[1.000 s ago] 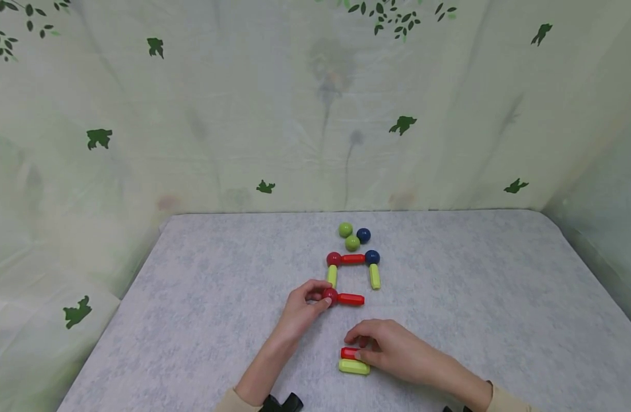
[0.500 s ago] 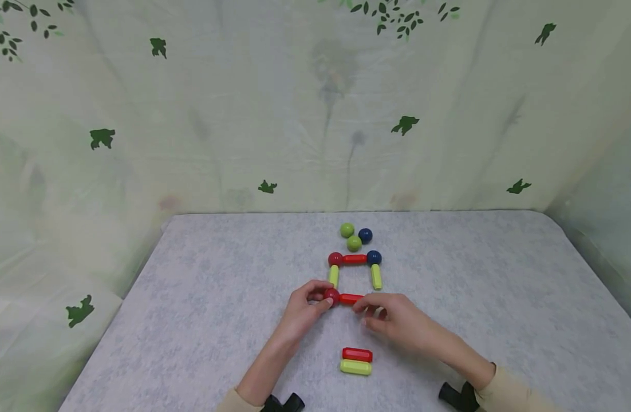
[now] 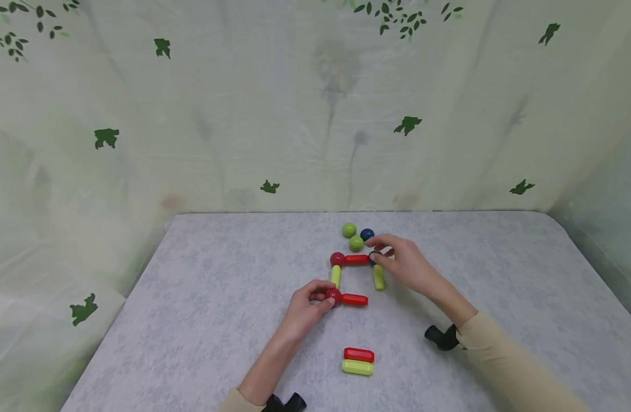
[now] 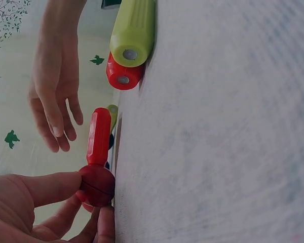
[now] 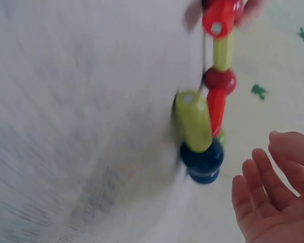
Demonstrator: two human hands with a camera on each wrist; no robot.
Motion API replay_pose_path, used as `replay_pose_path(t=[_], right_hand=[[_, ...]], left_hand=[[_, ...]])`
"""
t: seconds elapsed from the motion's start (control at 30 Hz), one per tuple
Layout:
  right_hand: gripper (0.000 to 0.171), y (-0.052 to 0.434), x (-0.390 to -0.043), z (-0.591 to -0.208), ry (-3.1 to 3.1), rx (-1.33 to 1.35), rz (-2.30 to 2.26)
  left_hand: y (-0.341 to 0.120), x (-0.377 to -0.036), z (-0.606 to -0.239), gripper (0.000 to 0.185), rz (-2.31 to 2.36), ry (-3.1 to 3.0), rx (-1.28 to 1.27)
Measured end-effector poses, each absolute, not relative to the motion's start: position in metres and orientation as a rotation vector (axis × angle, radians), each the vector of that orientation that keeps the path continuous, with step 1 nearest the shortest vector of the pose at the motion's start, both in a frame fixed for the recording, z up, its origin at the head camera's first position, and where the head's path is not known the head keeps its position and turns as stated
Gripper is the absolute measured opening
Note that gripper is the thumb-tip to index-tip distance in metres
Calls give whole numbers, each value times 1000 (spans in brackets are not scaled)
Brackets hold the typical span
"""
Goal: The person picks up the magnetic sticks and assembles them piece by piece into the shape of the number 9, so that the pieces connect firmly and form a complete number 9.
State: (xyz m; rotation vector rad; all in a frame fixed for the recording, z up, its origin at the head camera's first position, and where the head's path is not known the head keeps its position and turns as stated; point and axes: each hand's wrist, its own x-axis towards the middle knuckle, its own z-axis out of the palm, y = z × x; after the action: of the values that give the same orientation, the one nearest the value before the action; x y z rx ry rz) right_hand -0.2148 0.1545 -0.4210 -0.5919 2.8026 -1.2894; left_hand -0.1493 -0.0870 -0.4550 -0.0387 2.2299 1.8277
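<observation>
Grey mottled tabletop under both hands. Left hand pinches a glossy red ball joined to a red plastic rod. Right hand, fingers loose, reaches the dark blue ball.

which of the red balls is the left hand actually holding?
The near red ball, joined to the red stick at the front. The left hand pinches it. The other red ball sits untouched at the frame's far-left corner.

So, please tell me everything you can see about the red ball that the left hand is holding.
The red ball is small, glossy and looks like smooth plastic, with a thin seam around it in the left wrist view. It rests on the grey table. The left hand pinches it between thumb and fingers. A red bar is joined to its right side, lying flat. A green bar lies just behind it; whether they touch is unclear.
</observation>
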Motion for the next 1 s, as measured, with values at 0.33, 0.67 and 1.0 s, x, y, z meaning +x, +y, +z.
replay_pose_path(t=[0.33, 0.67, 1.0], right_hand=[[38, 160, -264, -433, 2788, -454, -1209], [44, 154, -285, -443, 2694, -373, -1121], [42, 161, -273, -437, 2814, -374, -1178]], left_hand=[[-86, -144, -445, 29, 1844, 2219, -42], [-87, -147, -455, 27, 1816, 2242, -55], [-87, -145, -450, 29, 1835, 2232, -46]])
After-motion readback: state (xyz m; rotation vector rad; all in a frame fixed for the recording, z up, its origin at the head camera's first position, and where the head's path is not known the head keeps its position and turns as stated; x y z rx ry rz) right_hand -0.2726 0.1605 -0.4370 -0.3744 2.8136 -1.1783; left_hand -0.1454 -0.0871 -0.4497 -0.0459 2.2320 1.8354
